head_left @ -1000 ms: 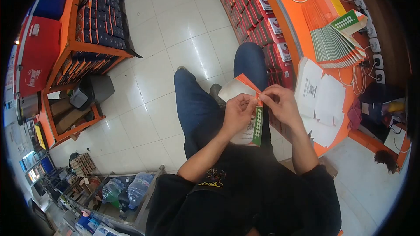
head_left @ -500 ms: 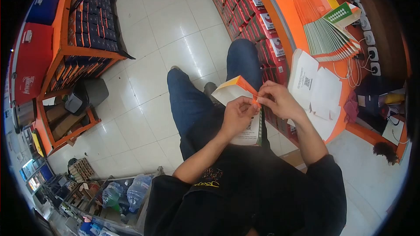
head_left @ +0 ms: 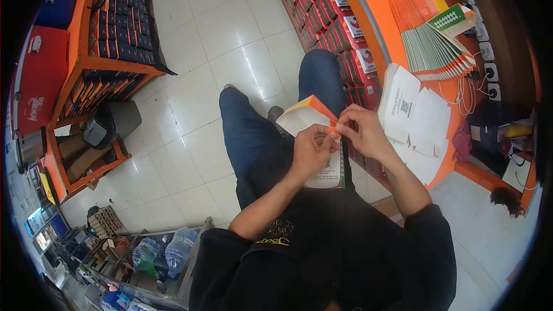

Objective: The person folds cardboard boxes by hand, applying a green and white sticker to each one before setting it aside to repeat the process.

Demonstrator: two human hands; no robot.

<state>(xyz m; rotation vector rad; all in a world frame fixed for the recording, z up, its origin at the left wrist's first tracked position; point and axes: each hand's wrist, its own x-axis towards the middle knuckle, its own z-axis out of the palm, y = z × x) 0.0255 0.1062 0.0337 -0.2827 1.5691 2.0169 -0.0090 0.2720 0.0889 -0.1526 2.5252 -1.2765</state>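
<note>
Turned since a second ago, the folded orange, green and white paper carton (head_left: 304, 118) shows its green strip as a sliver, just in front of the person's black shirt (head_left: 328, 236). Left hand (head_left: 313, 151) and right hand (head_left: 364, 132), close together, pinch its orange fold between thumbs and fingertips. To the right, white printed paper sheets (head_left: 400, 97) lie on an orange tabletop (head_left: 380, 17); farther, green-and-white cardboard pieces (head_left: 429, 55) fan out.

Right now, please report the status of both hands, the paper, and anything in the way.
Left hand, right hand: both pinching the paper. Paper bent, partly hidden by the hands. Nothing seen in the way.
</note>
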